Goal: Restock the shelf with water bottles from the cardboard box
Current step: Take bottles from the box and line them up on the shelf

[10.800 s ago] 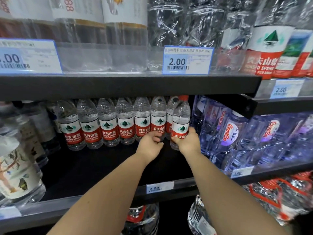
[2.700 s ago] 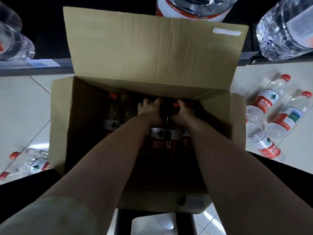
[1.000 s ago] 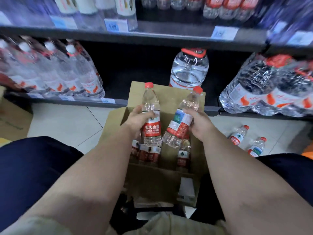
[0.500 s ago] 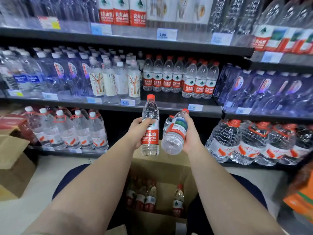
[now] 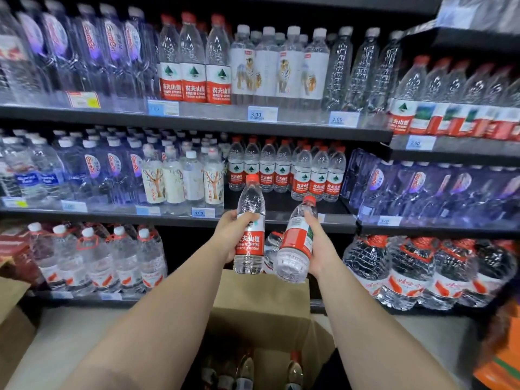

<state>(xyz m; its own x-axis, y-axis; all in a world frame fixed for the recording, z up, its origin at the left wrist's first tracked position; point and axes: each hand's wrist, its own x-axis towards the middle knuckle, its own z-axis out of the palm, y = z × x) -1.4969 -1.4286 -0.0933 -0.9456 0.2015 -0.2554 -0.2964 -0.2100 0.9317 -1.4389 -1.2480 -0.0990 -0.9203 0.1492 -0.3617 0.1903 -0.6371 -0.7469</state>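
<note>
My left hand (image 5: pixel 229 232) grips a red-capped water bottle (image 5: pixel 250 209) upright by its red label. My right hand (image 5: pixel 319 249) holds a second water bottle (image 5: pixel 295 243), tilted with its cap toward the shelf. Both bottles hang in front of the middle shelf (image 5: pixel 281 218), just below a row of matching red-label bottles (image 5: pixel 287 170) standing at the back. The open cardboard box (image 5: pixel 261 313) sits below my arms, with several bottles (image 5: pixel 244 370) still upright inside.
Purple-label bottles (image 5: pixel 92 167) and tree-label bottles (image 5: pixel 174 178) fill the middle shelf to the left. Large water jugs (image 5: pixel 408 271) stand on the bottom shelf at right, shrink-wrapped packs (image 5: pixel 95 260) at left. Another cardboard box (image 5: pixel 11 319) sits at far left.
Both hands went into the box, came out with one bottle each, and have risen toward the middle shelf. My view has tilted up from the box to the shelves.
</note>
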